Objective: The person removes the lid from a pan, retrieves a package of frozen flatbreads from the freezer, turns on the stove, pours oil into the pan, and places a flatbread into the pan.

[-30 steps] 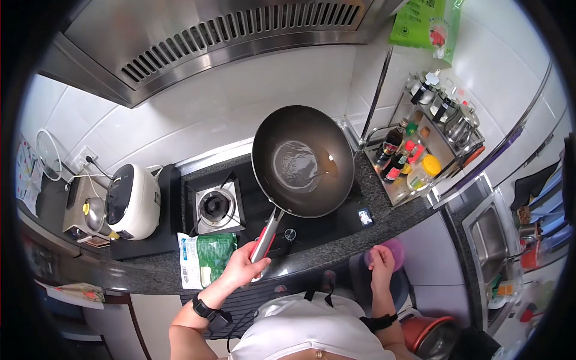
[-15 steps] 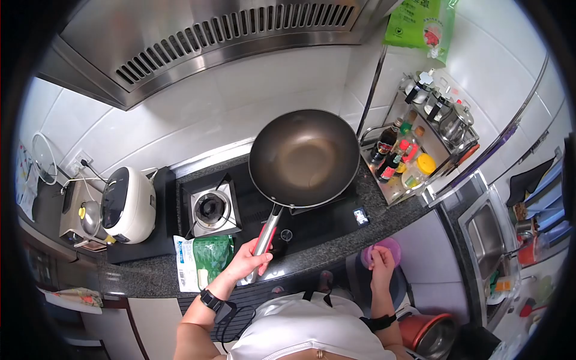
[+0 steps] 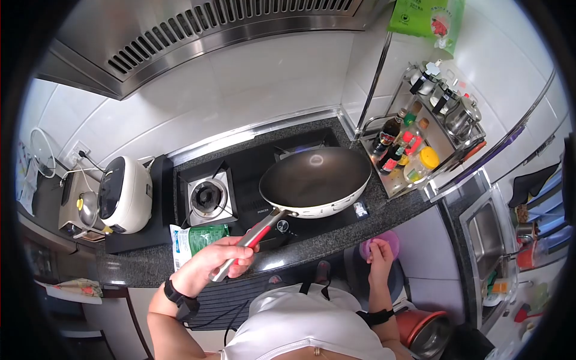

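My left hand [image 3: 231,255] is wrapped around the silver-and-red handle of a dark wok [image 3: 318,180]. The wok is raised above the right part of the black gas stove [image 3: 252,198] and tilted, so its pale outer side shows at the front. No food shows inside it. Behind the pan, part of the right burner is visible with a bluish tint. Below the counter edge, my right hand [image 3: 380,252] has its fingers closed at the rim of a round purple plastic bowl [image 3: 391,241]; the bowl's contents cannot be made out.
A green-and-white bag [image 3: 201,238] lies at the counter's front, near the left burner [image 3: 207,197]. A white rice cooker [image 3: 127,195] stands farther left. Right of the wok is a rack [image 3: 396,186] with bottles and jars. The range hood [image 3: 198,42] hangs overhead; a sink [image 3: 485,234] is at right.
My left hand has drawn the handle left and toward me. The wok has shifted right and down and tilted, uncovering part of the right burner. My right hand stays nearly in place.
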Demonstrator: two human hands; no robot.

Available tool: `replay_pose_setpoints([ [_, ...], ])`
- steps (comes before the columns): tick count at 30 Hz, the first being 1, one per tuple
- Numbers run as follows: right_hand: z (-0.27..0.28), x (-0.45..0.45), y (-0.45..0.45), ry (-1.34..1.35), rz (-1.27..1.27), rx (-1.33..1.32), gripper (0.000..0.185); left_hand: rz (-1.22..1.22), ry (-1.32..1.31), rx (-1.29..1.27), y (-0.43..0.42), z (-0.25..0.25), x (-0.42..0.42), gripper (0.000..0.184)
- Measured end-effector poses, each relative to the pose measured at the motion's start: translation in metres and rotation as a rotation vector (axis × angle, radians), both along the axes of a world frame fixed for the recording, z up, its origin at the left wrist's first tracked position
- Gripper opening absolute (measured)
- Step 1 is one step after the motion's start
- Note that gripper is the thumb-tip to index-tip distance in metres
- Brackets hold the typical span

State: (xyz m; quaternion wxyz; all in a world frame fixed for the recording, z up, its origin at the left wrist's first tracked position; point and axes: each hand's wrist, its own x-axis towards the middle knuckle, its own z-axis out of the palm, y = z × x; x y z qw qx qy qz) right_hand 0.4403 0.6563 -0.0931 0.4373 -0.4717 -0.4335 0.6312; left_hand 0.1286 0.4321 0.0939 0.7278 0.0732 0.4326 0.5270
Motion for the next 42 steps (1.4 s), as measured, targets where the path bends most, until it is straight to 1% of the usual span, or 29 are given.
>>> replay_pose_setpoints([
  [2,-0.004,0.0,0.002,0.01,-0.003,0.0,0.006,-0.007,0.023,-0.025,-0.003,0.012,0.001,0.028],
  [4,-0.005,0.0,0.003,0.01,0.006,-0.01,0.007,-0.022,0.171,-0.081,-0.006,0.027,0.005,0.026],
  [6,-0.006,0.0,0.003,0.008,0.015,-0.019,0.007,-0.018,0.212,-0.101,-0.01,0.042,0.011,0.023],
  [8,-0.008,-0.003,0.004,0.022,0.031,-0.026,0.008,-0.039,0.407,-0.198,-0.014,0.056,0.018,0.02],
  [10,-0.009,-0.006,0.004,0.015,0.047,-0.022,0.009,-0.045,0.46,-0.202,-0.019,0.06,0.022,0.019],
  [12,-0.009,-0.011,0.005,0.007,0.064,-0.016,0.009,-0.062,0.608,-0.222,-0.027,0.059,0.026,0.021],
  [14,-0.009,-0.015,0.004,-0.009,0.076,-0.035,0.01,-0.025,0.607,-0.227,-0.034,0.046,0.028,0.023],
  [17,-0.011,-0.02,0.004,0.04,0.1,-0.067,0.009,0.018,0.77,-0.218,-0.042,0.026,0.03,0.028],
  [18,-0.011,-0.02,0.004,0.039,0.1,-0.064,0.009,0.019,0.769,-0.215,-0.044,0.018,0.03,0.028],
  [20,-0.012,-0.021,0.004,0.034,0.103,-0.064,0.008,0.09,0.855,-0.197,-0.049,0.0,0.03,0.031],
  [21,-0.013,-0.021,0.004,0.034,0.102,-0.061,0.008,0.116,0.867,-0.153,-0.05,-0.01,0.029,0.038],
  [22,-0.013,-0.02,0.005,0.025,0.105,-0.06,0.009,0.118,0.867,-0.151,-0.05,-0.021,0.028,0.038],
  [24,-0.013,-0.021,0.005,0.016,0.109,-0.054,0.009,0.168,0.948,-0.102,-0.049,-0.047,0.022,0.046],
  [25,-0.012,-0.022,0.005,-0.005,0.105,-0.046,0.009,0.193,0.955,-0.077,-0.049,-0.066,0.017,0.053],
  [26,-0.012,-0.022,0.004,-0.026,0.103,-0.038,0.01,0.196,0.953,-0.074,-0.046,-0.084,0.013,0.053],
  [28,-0.012,-0.021,0.004,-0.009,0.109,-0.034,0.01,0.234,0.979,0.035,-0.034,-0.116,0.007,0.056],
  [29,-0.012,-0.019,0.004,0.007,0.114,-0.035,0.01,0.261,0.957,0.032,-0.026,-0.13,0.008,0.057],
  [30,-0.011,-0.017,0.004,0.005,0.115,-0.03,0.01,0.297,0.889,0.065,-0.018,-0.15,0.009,0.057],
  [33,-0.008,-0.01,0.009,-0.029,0.13,-0.021,0.01,0.33,0.711,0.16,0.012,-0.181,0.017,0.048],
  [35,-0.008,-0.003,0.012,-0.011,0.091,-0.021,0.009,0.346,0.541,0.281,0.03,-0.192,0.021,0.04],
  [36,-0.007,0.0,0.014,-0.02,0.096,-0.016,0.009,0.346,0.486,0.317,0.038,-0.189,0.024,0.038],
  [39,-0.005,0.01,0.019,-0.049,0.093,0.019,0.008,0.277,0.432,0.311,0.049,-0.173,0.026,0.033],
  [42,-0.003,0.013,0.021,-0.064,0.074,-0.002,0.008,0.229,0.388,0.308,0.048,-0.171,0.024,0.028],
])
